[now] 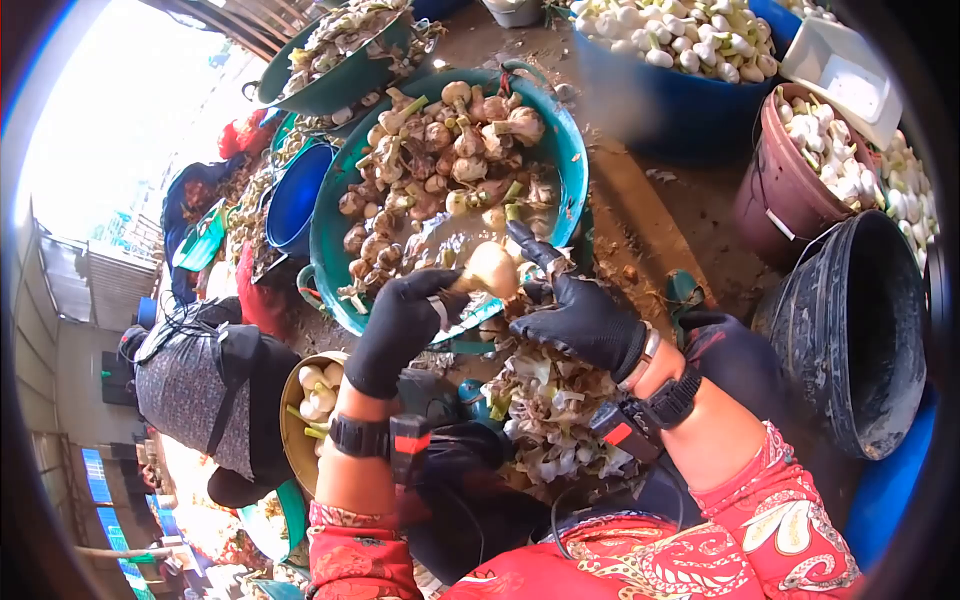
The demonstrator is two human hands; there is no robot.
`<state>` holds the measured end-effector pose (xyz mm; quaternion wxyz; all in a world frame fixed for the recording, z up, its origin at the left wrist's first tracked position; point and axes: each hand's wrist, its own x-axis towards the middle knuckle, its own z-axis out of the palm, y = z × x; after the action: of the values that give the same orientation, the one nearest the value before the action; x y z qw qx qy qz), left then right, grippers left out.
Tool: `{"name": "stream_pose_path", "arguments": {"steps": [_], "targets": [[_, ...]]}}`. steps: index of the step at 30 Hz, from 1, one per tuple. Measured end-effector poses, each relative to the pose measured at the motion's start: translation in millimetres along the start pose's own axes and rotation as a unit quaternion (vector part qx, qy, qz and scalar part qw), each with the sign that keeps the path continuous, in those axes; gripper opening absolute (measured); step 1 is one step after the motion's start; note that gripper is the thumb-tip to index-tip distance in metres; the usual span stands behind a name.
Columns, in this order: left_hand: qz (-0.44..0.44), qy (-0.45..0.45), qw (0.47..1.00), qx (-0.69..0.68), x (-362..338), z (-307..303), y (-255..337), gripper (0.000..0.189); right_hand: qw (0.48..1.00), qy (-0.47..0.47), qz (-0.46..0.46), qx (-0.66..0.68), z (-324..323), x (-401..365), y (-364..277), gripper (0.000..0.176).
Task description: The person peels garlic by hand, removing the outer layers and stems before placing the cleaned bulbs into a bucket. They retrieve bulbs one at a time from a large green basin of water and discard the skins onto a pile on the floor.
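A pale garlic bulb (491,269), blurred by motion, is between my two black-gloved hands, over the near rim of a green tub (322,235). My left hand (402,325) is closed at the bulb's left end, with a small white strip showing at its fingers. On the bulb's other side, my right hand (580,312) has its fingers apart, the thumb below and a forefinger stretched upward. Unpeeled brown garlic bulbs (437,135) fill much of the tub, with murky water around them. Beneath my hands lies a heap of papery garlic skins (560,400).
Peeled white garlic fills a blue tub (640,100) and a maroon bucket (755,205). A black bucket (880,330) lies tilted at right. To the left, a yellow bowl (298,440) holds peeled bulbs beside another person (200,390). A green basin (330,85) of skins stands behind.
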<state>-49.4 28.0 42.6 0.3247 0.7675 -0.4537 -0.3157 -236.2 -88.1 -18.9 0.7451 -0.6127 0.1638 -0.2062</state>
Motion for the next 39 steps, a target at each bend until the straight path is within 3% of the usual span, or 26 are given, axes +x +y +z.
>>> {"name": "stream_pose_path", "arguments": {"steps": [3, 4, 5, 6, 7, 9, 10, 11, 13, 14, 15, 16, 17, 19, 21, 22, 23, 24, 25, 27, 28, 29, 30, 31, 32, 39], "targets": [[0.031, -0.011, 0.99, -0.14, -27, 15, 23, 0.034, 0.992, -0.033, -0.005, 0.12, 6, -2, -5, 0.067], [0.033, -0.012, 0.989, -0.14, -30, 21, 21, 0.034, 0.991, -0.016, -0.008, 0.132, 4, -4, -4, 0.057], [0.051, 0.048, 0.972, -0.226, -31, 27, 18, 0.039, 0.991, -0.015, -0.009, 0.131, 3, -4, 1, 0.057], [0.069, 0.107, 0.942, -0.31, -31, 33, 13, 0.044, 0.974, 0.02, 0.026, 0.223, 2, -3, 7, 0.051], [0.071, 0.106, 0.941, -0.312, -31, 38, 5, 0.044, 0.947, 0.055, 0.061, 0.312, 0, -2, 10, 0.045], [0.005, 0.076, 0.815, -0.575, -31, 51, -9, 0.047, 0.941, 0.059, 0.074, 0.326, -1, -1, 9, 0.04], [-0.044, 0.087, 0.842, -0.531, -30, 57, -10, 0.045, 0.956, 0.066, 0.055, 0.279, 2, -1, 8, 0.042], [-0.036, 0.072, 0.861, -0.502, -28, 60, -2, 0.035, 0.969, 0.073, 0.034, 0.234, 5, -1, 8, 0.044], [0.059, 0.057, 0.963, -0.257, -23, 61, -11, 0.023, 0.97, 0.064, 0.019, 0.235, 11, -2, 12, 0.046], [-0.044, 0.082, 0.939, -0.332, -21, 60, -4, 0.016, 0.986, 0.089, 0.002, 0.14, 11, -3, 10, 0.047], [-0.044, 0.082, 0.938, -0.334, -18, 54, -10, 0.016, 0.993, 0.112, -0.017, 0.043, 11, -3, 7, 0.047], [0.072, 0.09, 0.929, -0.352, -16, 42, -21, 0.016, 0.991, 0.115, 0.005, 0.074, 6, -5, 0, 0.046], [0.186, 0.095, 0.908, -0.364, -15, 30, -23, 0.017, 0.991, 0.117, 0.004, 0.073, 0, -2, 2, 0.046], [0.094, 0.175, 0.756, -0.623, -22, 12, -17, 0.017, 0.968, 0.159, 0.044, 0.19, -12, 3, 9, 0.042], [0.085, 0.173, 0.784, -0.59, -21, 10, -33, 0.016, 0.964, 0.16, 0.054, 0.204, -18, 1, 8, 0.037], [0.064, 0.159, 0.923, -0.344, -19, 23, -40, 0.02, 0.961, 0.131, 0.053, 0.238, -17, 0, 5, 0.037], [0.036, 0.134, 0.988, -0.07, -18, 36, -43, 0.028, 0.956, 0.101, 0.053, 0.272, -16, -2, 1, 0.038], [0.053, 0.111, 0.992, -0.009, -22, 53, -44, 0.039, 0.955, 0.076, 0.064, 0.278, -14, -5, -5, 0.043], [0.072, 0.111, 0.99, -0.045, -22, 60, -33, 0.037, 0.955, 0.076, 0.065, 0.278, -15, -6, -8, 0.043], [-0.009, 0.059, 0.931, -0.361, -24, 58, -6, 0.035, 0.984, 0.041, 0.024, 0.173, -13, -9, -8, 0.05], [-0.037, 0.082, 0.92, -0.382, -25, 59, 10, 0.033, 0.986, 0.033, 0.027, 0.16, -11, -10, -9, 0.057], [-0.035, 0.083, 0.92, -0.381, -23, 62, 8, 0.033, 0.986, 0.032, 0.025, 0.16, -6, -11, -9, 0.057], [0.124, 0.146, 0.97, -0.151, -19, 66, 1, 0.031, 0.983, 0.026, 0.017, 0.179, 1, -13, -9, 0.059], [0.271, 0.196, 0.938, 0.092, -17, 70, 1, 0.029, 0.98, 0.021, 0.009, 0.2, 4, -14, -9, 0.061], [0.15, 0.2, 0.958, -0.143, -16, 79, 4, 0.027, 0.991, 0.024, -0.038, 0.123, 4, -13, -5, 0.064], [0.15, 0.176, 0.967, -0.104, -15, 74, 3, 0.024, 0.979, 0.046, 0.006, 0.2, 4, -13, -3, 0.061]]}}
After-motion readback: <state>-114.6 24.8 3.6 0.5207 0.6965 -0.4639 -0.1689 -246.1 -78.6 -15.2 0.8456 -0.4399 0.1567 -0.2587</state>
